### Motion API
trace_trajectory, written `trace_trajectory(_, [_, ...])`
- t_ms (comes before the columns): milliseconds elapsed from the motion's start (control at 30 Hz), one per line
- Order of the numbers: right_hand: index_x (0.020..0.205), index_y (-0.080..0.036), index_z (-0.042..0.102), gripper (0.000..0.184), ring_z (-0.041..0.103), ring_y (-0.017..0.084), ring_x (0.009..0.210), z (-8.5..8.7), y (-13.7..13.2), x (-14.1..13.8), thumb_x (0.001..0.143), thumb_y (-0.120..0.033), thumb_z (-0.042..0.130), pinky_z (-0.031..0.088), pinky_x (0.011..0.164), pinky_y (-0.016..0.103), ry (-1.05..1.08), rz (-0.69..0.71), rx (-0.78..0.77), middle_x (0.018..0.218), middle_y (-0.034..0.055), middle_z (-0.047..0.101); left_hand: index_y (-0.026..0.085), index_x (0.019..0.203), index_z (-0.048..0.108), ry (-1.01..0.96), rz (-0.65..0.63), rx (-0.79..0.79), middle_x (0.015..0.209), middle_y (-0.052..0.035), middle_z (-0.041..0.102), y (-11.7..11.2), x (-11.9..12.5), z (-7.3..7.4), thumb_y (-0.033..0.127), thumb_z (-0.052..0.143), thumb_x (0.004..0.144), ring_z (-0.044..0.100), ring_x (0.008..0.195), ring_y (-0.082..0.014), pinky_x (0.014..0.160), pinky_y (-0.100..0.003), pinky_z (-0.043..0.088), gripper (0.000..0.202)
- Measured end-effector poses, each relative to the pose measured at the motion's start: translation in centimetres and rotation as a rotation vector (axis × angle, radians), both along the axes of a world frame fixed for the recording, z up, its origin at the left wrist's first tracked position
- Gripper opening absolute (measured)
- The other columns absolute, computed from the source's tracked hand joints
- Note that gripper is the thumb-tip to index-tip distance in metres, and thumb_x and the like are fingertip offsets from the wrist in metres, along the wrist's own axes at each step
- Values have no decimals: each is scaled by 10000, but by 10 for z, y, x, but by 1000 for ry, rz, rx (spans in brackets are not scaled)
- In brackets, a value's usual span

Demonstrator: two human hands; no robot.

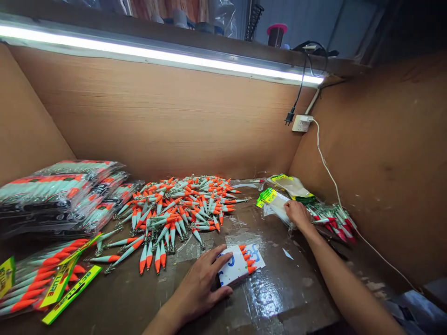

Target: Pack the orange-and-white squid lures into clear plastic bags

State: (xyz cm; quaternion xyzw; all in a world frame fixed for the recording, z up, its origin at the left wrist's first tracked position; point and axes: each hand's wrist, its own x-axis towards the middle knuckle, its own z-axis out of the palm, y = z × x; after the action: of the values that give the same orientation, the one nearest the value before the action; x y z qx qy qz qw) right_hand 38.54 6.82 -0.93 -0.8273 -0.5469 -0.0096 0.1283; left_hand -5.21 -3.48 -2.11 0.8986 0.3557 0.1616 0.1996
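Note:
My left hand (202,279) rests on the table with fingers curled round the left end of a small white card tray (234,266) holding a few orange-tipped lures. My right hand (296,213) reaches far right and lies on a stack of clear plastic bags with yellow-green headers (274,201), fingers closed on the top one. A big loose heap of pale blue and orange squid lures (178,204) lies just beyond the tray.
Packed bags of lures are stacked at the left (59,195), with more yellow-labelled packs (45,279) at the near left. Red and green lures (335,221) lie by the right wall. A socket (302,123) and white cable hang on that wall.

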Motion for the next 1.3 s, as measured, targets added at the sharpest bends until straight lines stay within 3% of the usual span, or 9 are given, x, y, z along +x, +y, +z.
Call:
trace_trajectory(200, [1109,-251,749,341,663,243,1024,-5,0,-17,958,-407,486,452,785,291,-31,102,15,1102,111,737,371,1481,388,-4,4,-22,1573,-75,369,-1,7,4,426,706,833,433,1383,-318,1138,-517,375,724])
trace_trajectory(400, [1042,-214,749,359,650,238,998,1,-10,-40,998,-337,415,459,855,312,-51,235,121,1051,112,735,330,1473,406,19,-62,8,1560,-102,382,8,46,13,490,743,789,413,1394,-343,1143,-540,342,779])
trace_trajectory(533, [1117,-216,721,312,584,256,1126,4,-20,-68,993,-288,444,419,994,358,-25,447,213,1163,104,701,272,1484,376,-84,-7,105,1551,-132,386,35,78,25,508,636,882,361,1433,-305,1162,-526,314,697])
trace_trajectory(667, [1121,-250,725,278,620,224,1059,0,-27,-94,984,-300,489,470,927,322,33,702,192,1120,58,717,217,1447,430,-13,80,331,1533,-145,414,72,105,34,326,620,907,342,1440,-305,1168,-527,265,582])
trace_trajectory(800, [1028,-250,754,258,663,194,927,-4,-28,-98,978,-283,504,502,831,282,85,859,153,993,39,742,177,1024,719,146,63,358,1092,-119,726,100,125,32,220,563,921,651,1081,-281,1027,-455,414,191])
trace_trajectory(867, [1019,-231,753,251,661,202,933,-3,-28,-94,975,-270,509,501,835,295,105,865,175,989,51,738,169,825,734,160,82,356,858,-106,742,106,132,28,192,531,931,690,874,-260,908,-420,468,230])
trace_trajectory(1000, [994,-210,729,205,629,243,999,3,-29,-80,961,-274,537,477,887,352,130,783,285,1016,84,721,165,823,725,136,145,403,840,-112,728,105,138,31,182,523,935,668,835,-250,860,-398,459,232])
trace_trajectory(1133, [973,-227,714,159,634,252,978,11,-30,-70,948,-257,559,480,886,377,154,683,447,984,77,725,160,907,695,83,214,451,924,-119,707,97,128,50,172,496,949,637,932,-255,900,-396,438,204])
trace_trajectory(1300, [923,-233,706,173,654,228,879,20,-43,-86,970,-289,549,514,811,363,256,864,510,900,57,711,199,1108,656,28,127,512,1088,-93,698,72,113,67,262,629,904,616,1055,-258,1064,-457,334,215])
